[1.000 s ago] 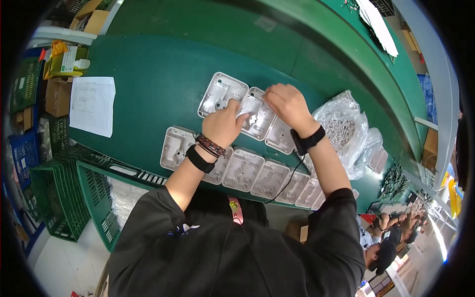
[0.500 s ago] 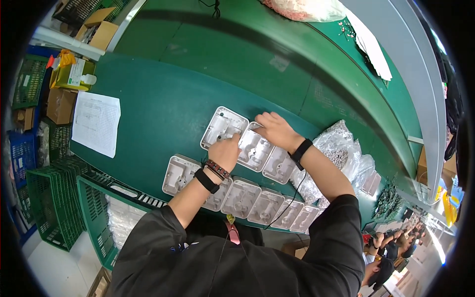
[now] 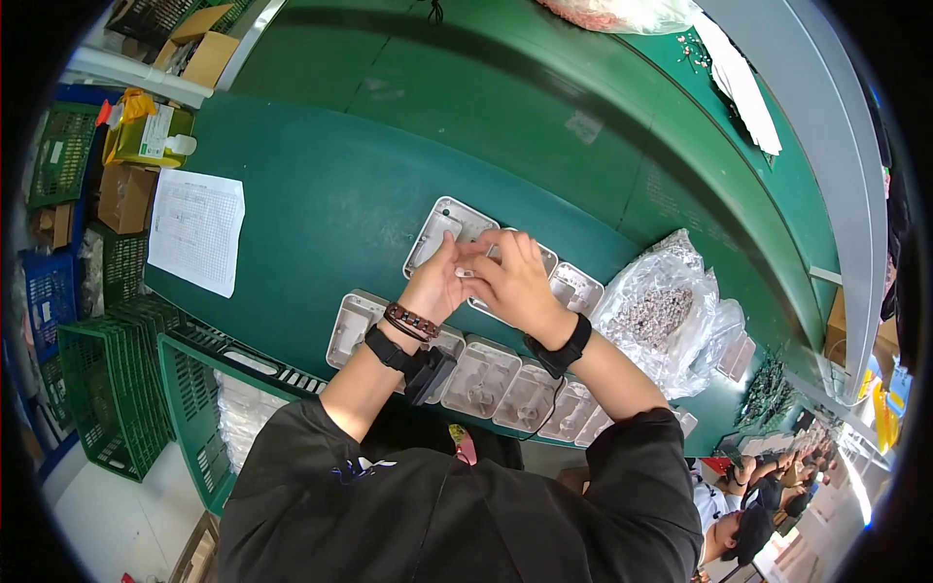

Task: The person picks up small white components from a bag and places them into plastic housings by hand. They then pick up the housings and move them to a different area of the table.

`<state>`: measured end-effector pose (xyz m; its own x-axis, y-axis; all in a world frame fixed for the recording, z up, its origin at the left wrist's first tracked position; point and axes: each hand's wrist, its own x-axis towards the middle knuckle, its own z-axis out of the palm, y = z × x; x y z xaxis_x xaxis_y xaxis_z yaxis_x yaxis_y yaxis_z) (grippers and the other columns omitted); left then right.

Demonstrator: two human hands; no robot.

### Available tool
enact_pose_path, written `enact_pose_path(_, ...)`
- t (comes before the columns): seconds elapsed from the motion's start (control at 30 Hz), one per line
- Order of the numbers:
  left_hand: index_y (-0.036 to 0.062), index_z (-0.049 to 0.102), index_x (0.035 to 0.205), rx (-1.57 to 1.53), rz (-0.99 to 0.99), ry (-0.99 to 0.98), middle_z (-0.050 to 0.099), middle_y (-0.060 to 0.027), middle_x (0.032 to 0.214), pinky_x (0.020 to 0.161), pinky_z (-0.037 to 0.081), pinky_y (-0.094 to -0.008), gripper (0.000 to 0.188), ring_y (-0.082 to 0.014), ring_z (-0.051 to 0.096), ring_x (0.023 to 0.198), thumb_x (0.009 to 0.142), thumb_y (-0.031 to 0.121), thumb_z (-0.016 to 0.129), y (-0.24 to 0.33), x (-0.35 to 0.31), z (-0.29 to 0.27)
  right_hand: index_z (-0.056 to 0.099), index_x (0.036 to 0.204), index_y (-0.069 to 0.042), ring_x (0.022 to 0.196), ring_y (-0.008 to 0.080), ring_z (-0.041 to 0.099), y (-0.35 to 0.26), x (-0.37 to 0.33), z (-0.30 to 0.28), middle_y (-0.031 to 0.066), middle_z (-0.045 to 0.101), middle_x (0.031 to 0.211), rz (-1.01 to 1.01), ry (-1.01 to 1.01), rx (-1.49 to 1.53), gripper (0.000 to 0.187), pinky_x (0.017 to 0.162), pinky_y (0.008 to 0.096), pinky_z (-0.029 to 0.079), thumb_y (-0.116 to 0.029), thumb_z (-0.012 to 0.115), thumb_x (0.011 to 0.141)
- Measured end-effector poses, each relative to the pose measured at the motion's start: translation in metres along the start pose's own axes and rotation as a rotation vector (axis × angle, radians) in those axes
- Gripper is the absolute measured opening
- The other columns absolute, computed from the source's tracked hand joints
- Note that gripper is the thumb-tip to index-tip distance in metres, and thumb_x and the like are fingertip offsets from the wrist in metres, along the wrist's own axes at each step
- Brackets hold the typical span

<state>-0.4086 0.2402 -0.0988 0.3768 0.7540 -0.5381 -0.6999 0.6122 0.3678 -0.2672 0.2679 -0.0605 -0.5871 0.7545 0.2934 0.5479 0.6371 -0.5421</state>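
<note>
Over the far row of pale grey plastic housings, my left hand (image 3: 437, 280) and my right hand (image 3: 520, 287) meet at the fingertips. Between their fingers shows a small whitish part (image 3: 465, 273), too small to name. My right fingers are bent and pinched on it; the left ones curl in against it, partly hidden. Beneath lies an open housing (image 3: 426, 241) with moulded ribs and a dark spot in its corner. A second one is mostly covered by my right hand, and a third housing (image 3: 575, 289) sits to its right. Several more housings (image 3: 479, 374) line the table's near edge.
An open clear bag of small metallic parts (image 3: 656, 316) stands on the right. At the left lies a printed sheet (image 3: 197, 231). A green crate (image 3: 199, 418) stands by the table's near left edge. Dark wiry pieces (image 3: 763, 398) lie far right, near other people.
My left hand has lifted off the left housing, and my right hand has come left and nearer to me. Both now meet at a small whitish part. The view has shifted slightly.
</note>
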Motion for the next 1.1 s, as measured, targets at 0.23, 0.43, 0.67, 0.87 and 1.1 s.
enact_pose_path(0.23,0.0054,0.054,0.084,1.064,0.247,0.175,0.061,-0.0096,0.078,0.060,0.047,-0.0339,0.046,-0.0191,0.061,0.071,0.093,0.043,0.029,-0.004,-0.008,0.002,0.058,0.083,-0.006,0.078,0.0193,0.055,0.009,-0.014,0.015,0.0070,0.055,0.086,0.465,-0.086,0.364,0.012,0.068,0.0298,0.044,-0.008,0.064,0.073)
enact_pose_path(0.43,0.0051,0.051,0.072,1.294,0.219,0.161,0.051,-0.0064,0.054,0.050,0.043,-0.0330,0.045,-0.0184,0.054,0.052,0.092,0.040,0.033,-0.002,-0.006,-0.020,0.056,0.087,-0.003,0.071,0.0124,0.060,0.017,-0.017,0.024,0.0072,0.060,0.075,0.699,-0.159,0.866,0.009,0.065,0.0232,0.047,-0.006,0.061,0.080)
enact_pose_path(0.67,0.0036,0.048,0.074,0.583,-0.114,-0.020,0.046,-0.0076,0.054,0.051,0.041,-0.0316,0.035,-0.0204,0.045,0.049,0.089,0.035,0.045,0.023,-0.001,-0.030,0.057,0.080,-0.008,0.061,0.0179,0.056,0.029,0.024,0.005,0.0029,0.058,0.070,0.174,-0.195,0.368,0.005,0.061,0.0303,0.042,-0.005,0.060,0.077)
enact_pose_path(0.87,0.0057,0.050,0.091,1.638,0.649,0.480,0.054,-0.0106,0.078,0.059,0.045,-0.0372,0.020,-0.0284,0.055,0.068,0.078,0.018,0.060,0.035,0.008,-0.045,0.055,0.067,-0.012,0.066,0.0171,0.050,0.067,0.055,0.028,-0.0006,0.051,0.070,-0.199,-0.191,-0.160,0.006,0.067,0.0311,0.036,-0.011,0.060,0.070)
enact_pose_path(1.1,0.0065,0.051,0.097,1.686,0.493,0.448,0.054,-0.0103,0.080,0.061,0.045,-0.0392,0.025,-0.0290,0.057,0.073,0.075,0.014,0.061,0.037,0.010,-0.052,0.052,0.060,-0.013,0.074,0.0147,0.046,0.078,0.070,0.054,-0.0001,0.041,0.073,-0.319,-0.260,-0.153,0.008,0.069,0.0295,0.033,-0.015,0.059,0.064)
